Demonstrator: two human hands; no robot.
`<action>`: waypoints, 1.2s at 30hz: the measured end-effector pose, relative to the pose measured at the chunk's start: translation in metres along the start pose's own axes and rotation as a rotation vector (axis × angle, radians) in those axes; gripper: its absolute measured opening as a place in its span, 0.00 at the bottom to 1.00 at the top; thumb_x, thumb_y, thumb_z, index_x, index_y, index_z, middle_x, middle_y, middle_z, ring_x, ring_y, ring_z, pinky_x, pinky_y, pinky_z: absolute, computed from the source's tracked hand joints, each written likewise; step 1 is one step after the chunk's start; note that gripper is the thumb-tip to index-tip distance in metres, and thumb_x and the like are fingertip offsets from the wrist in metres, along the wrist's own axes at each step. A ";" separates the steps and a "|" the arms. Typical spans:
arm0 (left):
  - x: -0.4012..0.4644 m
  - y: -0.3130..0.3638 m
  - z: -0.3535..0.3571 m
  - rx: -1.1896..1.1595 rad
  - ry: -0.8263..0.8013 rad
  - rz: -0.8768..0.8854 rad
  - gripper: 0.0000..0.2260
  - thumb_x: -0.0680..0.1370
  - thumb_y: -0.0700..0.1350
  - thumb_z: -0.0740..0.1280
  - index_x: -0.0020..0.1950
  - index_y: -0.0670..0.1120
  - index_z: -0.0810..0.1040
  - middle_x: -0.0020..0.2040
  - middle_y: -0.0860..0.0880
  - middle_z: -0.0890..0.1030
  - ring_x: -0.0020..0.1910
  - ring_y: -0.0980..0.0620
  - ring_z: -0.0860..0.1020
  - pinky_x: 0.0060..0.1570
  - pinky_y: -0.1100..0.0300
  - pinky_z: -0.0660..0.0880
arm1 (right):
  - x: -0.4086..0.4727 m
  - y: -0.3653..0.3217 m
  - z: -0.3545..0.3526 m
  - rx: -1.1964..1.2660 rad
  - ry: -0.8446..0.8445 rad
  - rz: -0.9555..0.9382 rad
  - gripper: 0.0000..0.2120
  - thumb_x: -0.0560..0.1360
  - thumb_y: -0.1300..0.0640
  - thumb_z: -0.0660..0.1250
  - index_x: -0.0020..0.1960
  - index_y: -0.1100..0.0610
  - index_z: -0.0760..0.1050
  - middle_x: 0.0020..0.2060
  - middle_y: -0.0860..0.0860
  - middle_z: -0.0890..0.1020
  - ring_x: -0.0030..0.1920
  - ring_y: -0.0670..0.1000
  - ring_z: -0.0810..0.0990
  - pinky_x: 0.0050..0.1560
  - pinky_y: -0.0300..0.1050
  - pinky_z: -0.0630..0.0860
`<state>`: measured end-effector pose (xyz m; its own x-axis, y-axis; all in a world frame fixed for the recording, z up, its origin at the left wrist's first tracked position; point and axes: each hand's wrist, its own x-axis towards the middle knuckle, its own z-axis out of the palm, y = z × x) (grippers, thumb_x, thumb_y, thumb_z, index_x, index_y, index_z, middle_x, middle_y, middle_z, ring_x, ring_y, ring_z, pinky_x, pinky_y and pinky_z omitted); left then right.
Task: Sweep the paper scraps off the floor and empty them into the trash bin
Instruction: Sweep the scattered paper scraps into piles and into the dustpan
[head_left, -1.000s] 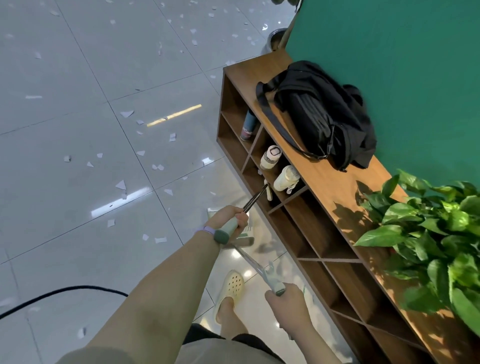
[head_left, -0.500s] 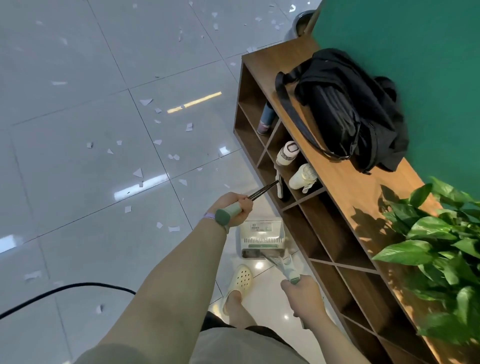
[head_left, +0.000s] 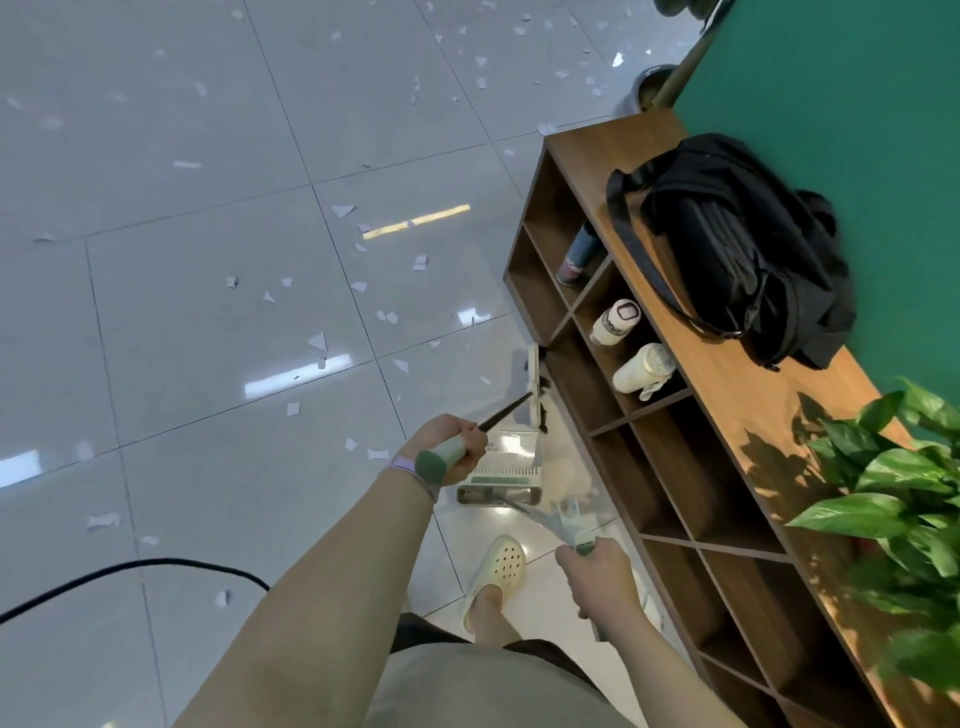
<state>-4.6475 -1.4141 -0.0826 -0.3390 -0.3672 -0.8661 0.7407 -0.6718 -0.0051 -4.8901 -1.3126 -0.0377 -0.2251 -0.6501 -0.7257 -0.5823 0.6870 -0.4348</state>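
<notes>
Head view, lower centre of the frame: the right hand (head_left: 597, 577) has its fingers curled round the green end of the dustpan handle (head_left: 563, 522), which slants up and left to the pale dustpan (head_left: 501, 465) standing on the floor just above a cream clog (head_left: 496, 571). Left of it, the left hand (head_left: 451, 441) is wrapped round the green grip of the broom (head_left: 504, 413); its dark shaft runs up and right to the broom head, which stands beside the dustpan against the lower corner of the wooden shelf unit (head_left: 727, 395). A black cable (head_left: 130, 569) curves across the tiles at lower left.

Paper scraps (head_left: 317, 342) lie scattered over the grey floor (head_left: 182, 312) through the middle and on toward the top of the frame, a few just left of the dustpan.

On the right, the shelf holds bottles (head_left: 615, 322) in its open compartments, a black bag (head_left: 737, 249) on top, and a leafy plant (head_left: 898, 499) at the right edge, all against a green wall (head_left: 857, 104). A round metal bin (head_left: 652, 88) shows at the upper right, beyond the shelf's far end.
</notes>
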 end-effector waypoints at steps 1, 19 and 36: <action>-0.010 0.002 -0.005 -0.003 0.013 0.010 0.02 0.82 0.36 0.56 0.52 0.39 0.66 0.33 0.46 0.69 0.21 0.55 0.70 0.21 0.67 0.72 | -0.004 -0.003 0.007 0.009 -0.007 0.000 0.07 0.71 0.60 0.65 0.35 0.59 0.71 0.26 0.54 0.71 0.28 0.55 0.68 0.24 0.43 0.70; -0.080 0.020 -0.048 0.295 0.114 0.113 0.01 0.81 0.37 0.57 0.52 0.41 0.66 0.33 0.47 0.68 0.20 0.55 0.68 0.20 0.69 0.66 | -0.037 -0.011 0.068 0.106 -0.024 0.002 0.07 0.72 0.60 0.66 0.44 0.65 0.77 0.29 0.55 0.72 0.30 0.54 0.69 0.25 0.42 0.70; 0.008 -0.017 0.067 0.606 0.182 -0.097 0.05 0.82 0.37 0.57 0.46 0.41 0.68 0.27 0.46 0.72 0.20 0.54 0.70 0.21 0.68 0.67 | 0.053 -0.016 0.001 0.147 -0.047 0.133 0.07 0.72 0.59 0.67 0.39 0.63 0.77 0.26 0.56 0.74 0.25 0.54 0.70 0.24 0.42 0.72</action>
<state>-4.7021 -1.4490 -0.0560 -0.2449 -0.2069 -0.9472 0.2343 -0.9606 0.1493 -4.8918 -1.3578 -0.0696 -0.2535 -0.5373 -0.8044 -0.4292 0.8077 -0.4042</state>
